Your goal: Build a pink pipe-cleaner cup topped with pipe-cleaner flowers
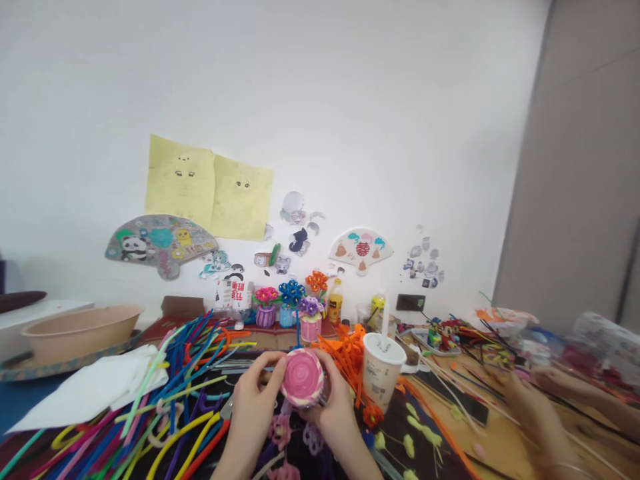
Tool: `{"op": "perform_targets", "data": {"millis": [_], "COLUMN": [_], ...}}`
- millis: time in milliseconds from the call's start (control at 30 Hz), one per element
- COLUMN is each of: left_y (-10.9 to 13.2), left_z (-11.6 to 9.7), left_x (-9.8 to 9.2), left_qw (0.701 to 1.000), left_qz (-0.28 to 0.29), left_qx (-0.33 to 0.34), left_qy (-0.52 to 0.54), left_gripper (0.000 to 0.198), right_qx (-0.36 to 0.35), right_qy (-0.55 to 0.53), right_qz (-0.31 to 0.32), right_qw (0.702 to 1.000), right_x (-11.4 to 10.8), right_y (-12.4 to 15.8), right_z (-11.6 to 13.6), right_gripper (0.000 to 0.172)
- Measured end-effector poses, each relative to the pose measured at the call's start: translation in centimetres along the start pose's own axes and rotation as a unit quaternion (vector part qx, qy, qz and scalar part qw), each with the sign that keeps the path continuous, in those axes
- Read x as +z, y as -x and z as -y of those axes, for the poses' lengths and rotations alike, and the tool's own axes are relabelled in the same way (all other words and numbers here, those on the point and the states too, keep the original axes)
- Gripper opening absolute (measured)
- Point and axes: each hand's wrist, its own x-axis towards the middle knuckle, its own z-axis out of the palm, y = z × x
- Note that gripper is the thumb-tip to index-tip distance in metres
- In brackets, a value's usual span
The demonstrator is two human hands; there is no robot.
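Between my two hands is a small round pink pot [303, 377] with a pink-and-white twisted rim, its flat round face turned toward me. My left hand [257, 393] grips it from the left, thumb along the edge. My right hand [336, 399] wraps its right side, with some fingers hidden behind it. Under my hands lie pink flowers [281, 432] and a purple flower [313, 438] of fuzzy pipe cleaner. Orange pipe-cleaner pieces [345, 353] are heaped just right of the pot.
Many coloured pipe cleaners [175, 393] spread across the left. A paper cup [383, 373] with a straw stands at right, near a phone [457, 397]. Potted pipe-cleaner flowers [292, 300] line the back. Another person's hands [537, 413] are at far right.
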Motion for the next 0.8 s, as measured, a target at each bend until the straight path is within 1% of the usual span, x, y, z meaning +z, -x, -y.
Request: {"op": "perform_targets", "data": {"millis": [100,233,367,433,533,667,800], "left_y": [-0.2,-0.4,-0.5,-0.4,-0.4,-0.4,-0.4], "left_z": [-0.1,-0.2,0.0,0.2,0.3,0.4,0.6], "left_x": [-0.1,-0.2,0.0,0.2,0.4,0.5,0.5], "left_qw": [1.000,0.999,0.999,0.999,0.999,0.999,0.999], "left_qz": [-0.014,-0.027,-0.030,-0.022,-0.004,0.019,0.028], "left_qx": [-0.004,-0.012,-0.011,-0.012,-0.011,-0.004,0.004], "left_qy": [0.012,0.021,0.029,0.032,0.035,0.036,0.036], "left_gripper": [0.038,0.042,0.044,0.046,0.052,0.054,0.052], "right_qx": [0.045,0.080,0.073,0.071,0.059,0.048,0.043], "right_qy": [-0.081,-0.135,-0.146,-0.152,-0.161,-0.162,-0.159], "right_qz": [0.035,0.060,0.060,0.045,0.029,0.061,0.034], "right_qw": [0.995,0.986,0.985,0.985,0.985,0.984,0.986], "right_x": [0.2,0.4,0.5,0.5,0.6,0.6,0.7], "right_y": [0.2,0.3,0.3,0.2,0.1,0.2,0.4], "right_z": [0.0,0.2,0.0,-0.3,-0.3,0.3,0.9], "right_gripper": [0.077,0.082,0.081,0.082,0.078,0.072,0.072]}}
